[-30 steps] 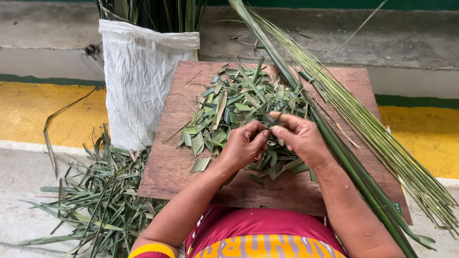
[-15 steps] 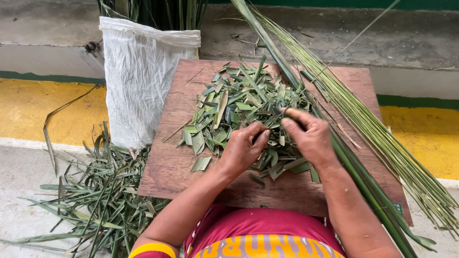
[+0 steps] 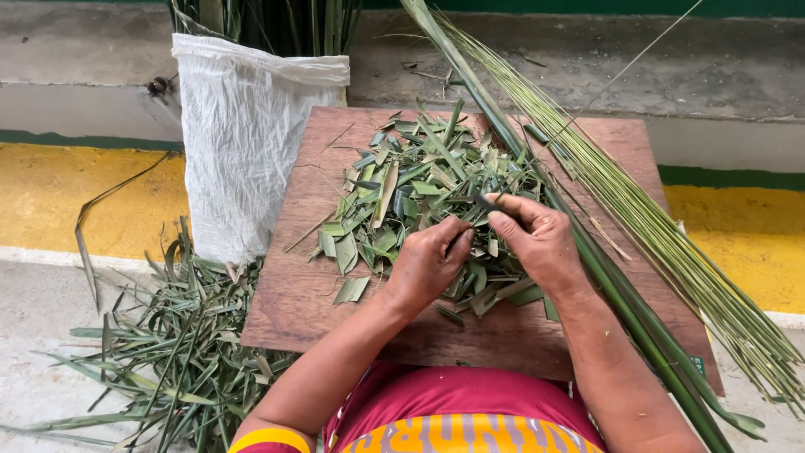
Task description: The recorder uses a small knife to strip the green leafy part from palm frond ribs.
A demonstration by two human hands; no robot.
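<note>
Pinching one green leaf strip (image 3: 485,204) at frame centre, left hand (image 3: 428,264) and right hand (image 3: 541,243) hover over the leaf-piece pile (image 3: 402,197) on the wooden bench (image 3: 289,294).

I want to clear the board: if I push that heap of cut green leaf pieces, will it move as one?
Probably not. The leaf pieces lie loose and flat on the wooden board, so they would likely scatter. They look thin and light; some may spill over the edge.
</note>
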